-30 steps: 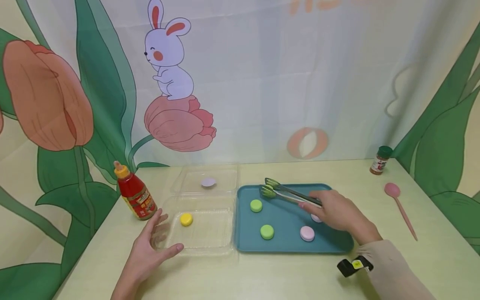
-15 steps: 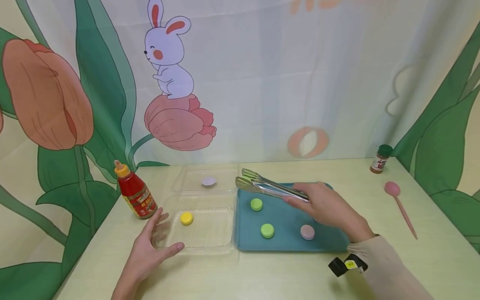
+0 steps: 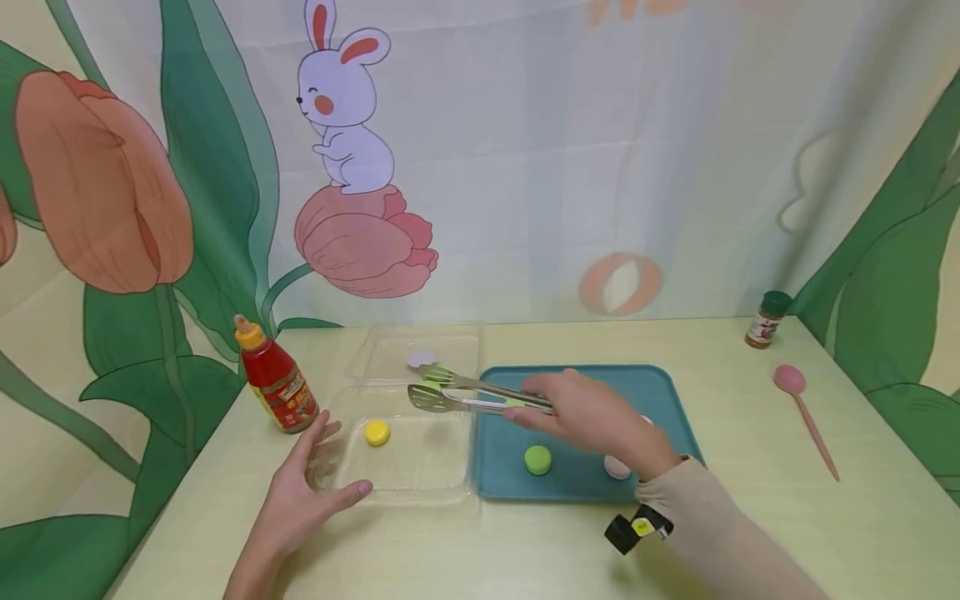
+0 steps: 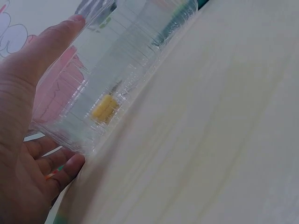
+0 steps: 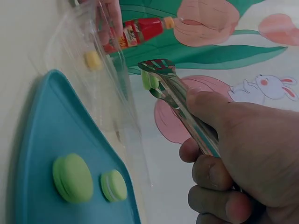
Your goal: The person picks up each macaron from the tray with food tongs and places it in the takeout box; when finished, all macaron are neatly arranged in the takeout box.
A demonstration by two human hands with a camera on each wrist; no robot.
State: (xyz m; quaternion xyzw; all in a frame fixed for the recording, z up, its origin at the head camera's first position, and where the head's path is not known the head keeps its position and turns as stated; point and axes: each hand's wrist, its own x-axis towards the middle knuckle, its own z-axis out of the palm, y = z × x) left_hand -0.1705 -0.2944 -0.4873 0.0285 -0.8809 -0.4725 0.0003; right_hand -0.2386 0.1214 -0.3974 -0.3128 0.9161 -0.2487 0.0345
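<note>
Metal tongs [image 3: 491,395] are gripped in my right hand [image 3: 585,412]. Between the tong tips is a green macaron [image 5: 148,80], held above the clear plastic container [image 3: 405,493]. A yellow macaron [image 3: 377,432] sits inside the container at its left. My left hand [image 3: 300,492] rests at the container's left side, thumb and fingers spread about its corner. On the blue tray [image 3: 495,483] are a green macaron [image 3: 537,460], another green macaron [image 5: 113,185] partly behind the tongs in the head view, and a pink macaron [image 3: 618,467], partly covered by my right wrist.
A red sauce bottle [image 3: 281,385] stands beyond my left hand. The container's lid [image 3: 457,346] lies open at the back with a pale oval thing [image 3: 422,360] on it. At right are a spice jar [image 3: 767,320] and a pink spoon [image 3: 806,417].
My right hand has lifted the tongs with the green macaron off the tray and carried them left, over the container. My left hand has stayed in place.
</note>
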